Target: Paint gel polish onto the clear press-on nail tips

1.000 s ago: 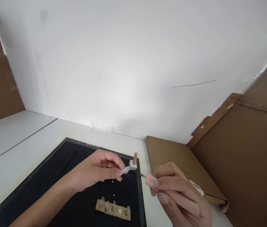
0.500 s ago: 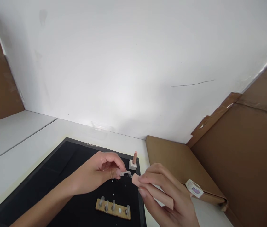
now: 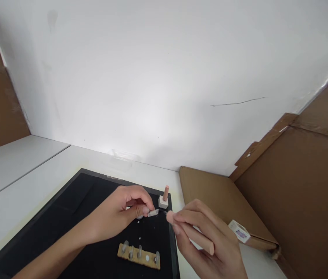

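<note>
My left hand (image 3: 117, 213) pinches a small whitish false nail tip (image 3: 153, 213) between thumb and fingertips, above the black mat. Facing it, my right hand (image 3: 210, 240) grips a nail polish brush (image 3: 198, 238) by its pink cap-like handle. The thin bristle end reaches toward the nail tip's free end; whether they touch I cannot tell. Below the hands lies a tan strip stand (image 3: 143, 262) with several translucent nail tips upright on it and one bare white dot. Just beyond my left fingertips stands a white square bottle (image 3: 163, 202) with a pink cap.
The black mat (image 3: 76, 201) has a raised edge and a few white specks. At right a flat cardboard box (image 3: 210, 190) lies by the wall, with a small white printed box (image 3: 239, 231) at its near edge. Cardboard panels (image 3: 306, 186) stand on both sides.
My right hand has drawn the brush slightly right, away from the nail tip. The nail tip has turned a little in my left fingers, showing more of its face.
</note>
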A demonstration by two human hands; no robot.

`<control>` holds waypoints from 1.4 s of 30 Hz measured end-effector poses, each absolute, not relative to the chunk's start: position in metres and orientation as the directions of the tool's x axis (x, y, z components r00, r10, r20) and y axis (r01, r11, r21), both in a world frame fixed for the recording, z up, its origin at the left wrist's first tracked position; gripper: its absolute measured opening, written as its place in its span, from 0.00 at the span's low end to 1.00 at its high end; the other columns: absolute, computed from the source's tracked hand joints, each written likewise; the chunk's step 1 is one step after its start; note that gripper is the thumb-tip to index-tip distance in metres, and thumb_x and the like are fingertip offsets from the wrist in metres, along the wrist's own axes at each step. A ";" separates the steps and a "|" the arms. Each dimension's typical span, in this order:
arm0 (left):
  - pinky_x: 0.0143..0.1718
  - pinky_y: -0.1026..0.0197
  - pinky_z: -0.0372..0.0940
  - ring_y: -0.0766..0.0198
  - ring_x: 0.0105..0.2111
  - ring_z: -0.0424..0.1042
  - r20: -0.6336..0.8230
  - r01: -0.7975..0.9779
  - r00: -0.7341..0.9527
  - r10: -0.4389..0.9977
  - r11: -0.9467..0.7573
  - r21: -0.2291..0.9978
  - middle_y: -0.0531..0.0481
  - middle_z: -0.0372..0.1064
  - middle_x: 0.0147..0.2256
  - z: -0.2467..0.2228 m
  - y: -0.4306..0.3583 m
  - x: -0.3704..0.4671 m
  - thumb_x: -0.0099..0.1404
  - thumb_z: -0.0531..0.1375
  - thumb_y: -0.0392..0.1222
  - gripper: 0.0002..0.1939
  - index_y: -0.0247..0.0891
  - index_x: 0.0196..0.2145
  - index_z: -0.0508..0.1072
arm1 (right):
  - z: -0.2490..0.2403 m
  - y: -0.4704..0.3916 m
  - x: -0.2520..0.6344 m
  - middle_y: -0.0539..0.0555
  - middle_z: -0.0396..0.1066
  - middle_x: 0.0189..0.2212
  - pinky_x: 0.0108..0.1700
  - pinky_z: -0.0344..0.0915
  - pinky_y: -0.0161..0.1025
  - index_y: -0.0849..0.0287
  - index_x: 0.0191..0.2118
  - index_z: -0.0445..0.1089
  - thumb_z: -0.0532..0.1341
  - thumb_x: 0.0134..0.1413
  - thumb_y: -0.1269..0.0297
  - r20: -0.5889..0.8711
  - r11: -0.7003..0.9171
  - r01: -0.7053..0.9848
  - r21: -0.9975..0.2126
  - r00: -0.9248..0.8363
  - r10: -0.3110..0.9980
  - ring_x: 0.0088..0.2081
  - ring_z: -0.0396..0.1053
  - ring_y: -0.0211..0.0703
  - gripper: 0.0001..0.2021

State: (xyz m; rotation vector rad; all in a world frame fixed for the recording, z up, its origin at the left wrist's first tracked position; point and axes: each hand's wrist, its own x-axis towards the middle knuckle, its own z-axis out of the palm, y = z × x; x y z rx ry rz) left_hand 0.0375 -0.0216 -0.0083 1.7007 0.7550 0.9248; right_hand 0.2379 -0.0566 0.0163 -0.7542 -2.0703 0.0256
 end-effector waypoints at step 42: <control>0.34 0.64 0.60 0.66 0.32 0.68 0.336 0.232 0.453 0.826 -0.473 0.850 0.50 0.69 0.31 -0.012 -0.026 0.040 0.64 0.52 0.32 0.10 0.38 0.30 0.71 | 0.015 -0.053 0.239 0.50 0.67 0.22 0.21 0.61 0.34 0.56 0.35 0.68 0.57 0.52 0.78 0.741 0.777 0.517 -0.359 -0.348 0.575 0.22 0.64 0.38 0.09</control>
